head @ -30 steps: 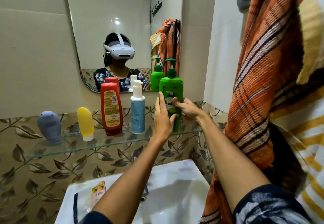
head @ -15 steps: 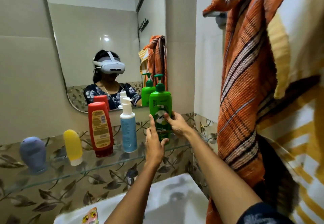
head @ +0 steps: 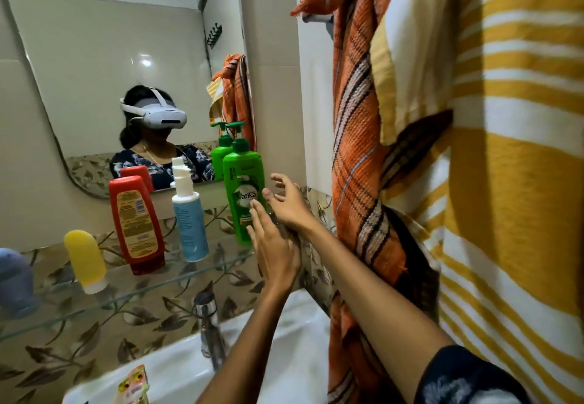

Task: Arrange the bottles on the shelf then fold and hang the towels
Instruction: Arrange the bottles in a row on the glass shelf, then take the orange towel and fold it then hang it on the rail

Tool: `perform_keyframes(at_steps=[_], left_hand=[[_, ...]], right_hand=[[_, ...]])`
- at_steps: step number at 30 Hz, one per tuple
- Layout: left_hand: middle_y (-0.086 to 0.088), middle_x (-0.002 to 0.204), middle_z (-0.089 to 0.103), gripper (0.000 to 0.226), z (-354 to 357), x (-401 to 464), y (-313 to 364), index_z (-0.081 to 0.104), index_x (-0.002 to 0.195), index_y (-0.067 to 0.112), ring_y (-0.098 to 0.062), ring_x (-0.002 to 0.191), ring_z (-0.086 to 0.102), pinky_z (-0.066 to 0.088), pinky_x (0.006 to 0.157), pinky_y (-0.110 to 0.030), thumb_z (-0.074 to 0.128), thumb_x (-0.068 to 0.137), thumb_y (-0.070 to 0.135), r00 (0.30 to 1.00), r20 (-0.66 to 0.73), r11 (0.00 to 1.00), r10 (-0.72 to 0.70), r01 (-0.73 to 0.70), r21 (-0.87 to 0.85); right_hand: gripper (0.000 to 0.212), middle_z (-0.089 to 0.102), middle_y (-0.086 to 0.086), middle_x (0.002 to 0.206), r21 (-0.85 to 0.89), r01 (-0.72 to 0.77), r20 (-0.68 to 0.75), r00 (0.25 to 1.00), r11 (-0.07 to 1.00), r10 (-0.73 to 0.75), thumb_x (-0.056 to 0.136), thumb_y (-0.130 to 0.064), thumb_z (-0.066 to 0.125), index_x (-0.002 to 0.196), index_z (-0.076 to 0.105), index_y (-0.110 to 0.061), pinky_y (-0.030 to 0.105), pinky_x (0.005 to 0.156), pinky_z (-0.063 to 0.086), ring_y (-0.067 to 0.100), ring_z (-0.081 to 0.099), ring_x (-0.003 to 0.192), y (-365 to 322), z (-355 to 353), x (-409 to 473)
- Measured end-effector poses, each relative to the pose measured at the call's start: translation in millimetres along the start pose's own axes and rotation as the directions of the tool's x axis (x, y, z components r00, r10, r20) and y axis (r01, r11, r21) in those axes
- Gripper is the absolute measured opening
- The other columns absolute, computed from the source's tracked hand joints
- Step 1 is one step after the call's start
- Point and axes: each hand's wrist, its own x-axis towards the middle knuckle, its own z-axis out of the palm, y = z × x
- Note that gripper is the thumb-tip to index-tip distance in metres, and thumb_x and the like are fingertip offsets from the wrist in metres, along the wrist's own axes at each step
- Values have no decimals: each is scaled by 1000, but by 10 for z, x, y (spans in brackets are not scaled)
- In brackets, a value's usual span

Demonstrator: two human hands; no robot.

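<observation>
Both hands are raised at the right end of a glass shelf (head: 132, 293), beside a green pump bottle (head: 243, 195). The left hand (head: 275, 252) has its fingers straight, the fingertips (head: 256, 210) reaching up against the lower front of the bottle. The right hand (head: 286, 203) is just to the bottle's right with fingers spread and loose, gripping nothing; whether it touches the bottle cannot be told. The green pump bottle stands upright at the shelf's right end, close to the wall corner. To its left along the shelf stand a white and blue pump bottle (head: 189, 214), then a red bottle (head: 136, 223) resting on its cap, then a yellow bottle (head: 85, 259) also cap down, and at the left edge a blue-grey bottle (head: 14, 280), partly cut off. Above the shelf a mirror (head: 94, 56) reflects a person wearing a white headset. On the right, an orange plaid towel (head: 357, 157) and a yellow and white striped towel (head: 512, 150) hang unfolded, bunched together over a metal rail (head: 316, 18). Below the shelf is a white sink (head: 177, 369) with a metal tap (head: 210, 324).
</observation>
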Motion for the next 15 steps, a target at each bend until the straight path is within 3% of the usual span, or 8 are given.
perform_keyframes(at_steps=[2, 4, 6, 10, 15], left_hand=[[-18, 139, 47, 48, 7, -145, 146, 37, 141, 4, -30, 130, 43, 42, 101, -36, 47, 94, 10, 999, 37, 984, -20, 26, -177], [-12, 105, 64, 25, -38, -282, 317, 57, 113, 8, -30, 103, 61, 51, 77, -34, 44, 94, 17, 992, 105, 932, -74, 106, -346], [-2, 91, 64, 16, -99, -439, 466, 59, 94, 22, -20, 91, 65, 54, 75, -35, 43, 94, 21, 975, 206, 871, -82, 171, -460], [14, 83, 66, 30, -237, -763, 720, 60, 87, 30, 5, 73, 67, 55, 67, -16, 41, 99, 10, 910, 415, 845, -15, 233, -482], [5, 82, 65, 31, -406, -858, 834, 62, 85, 21, 3, 67, 63, 51, 62, -14, 42, 95, -1, 970, 244, 878, 11, 108, -467]], right_hand=[[42, 47, 13, 139, -7, 80, 40, 996, 997, -79, 94, -15, 55, 135, 45, -11, 29, 94, 43, 24, 54, 118, -159, -118, -179], [38, 55, 11, 132, -24, 161, 91, 983, 987, -159, 93, -11, 56, 131, 50, -11, 29, 93, 46, 17, 55, 110, -303, -243, -353], [35, 59, 7, 125, -17, 228, 145, 964, 974, -223, 92, -9, 56, 126, 53, -13, 26, 91, 48, 13, 56, 104, -435, -380, -522], [30, 62, -5, 103, 53, 364, 216, 905, 930, -367, 91, -5, 58, 120, 57, -12, 10, 74, 51, -1, 59, 85, -691, -620, -825], [23, 61, -13, 96, -16, 480, 255, 850, 877, -461, 89, -3, 60, 109, 61, -14, 16, 79, 54, 2, 64, 89, -952, -768, -1053]])
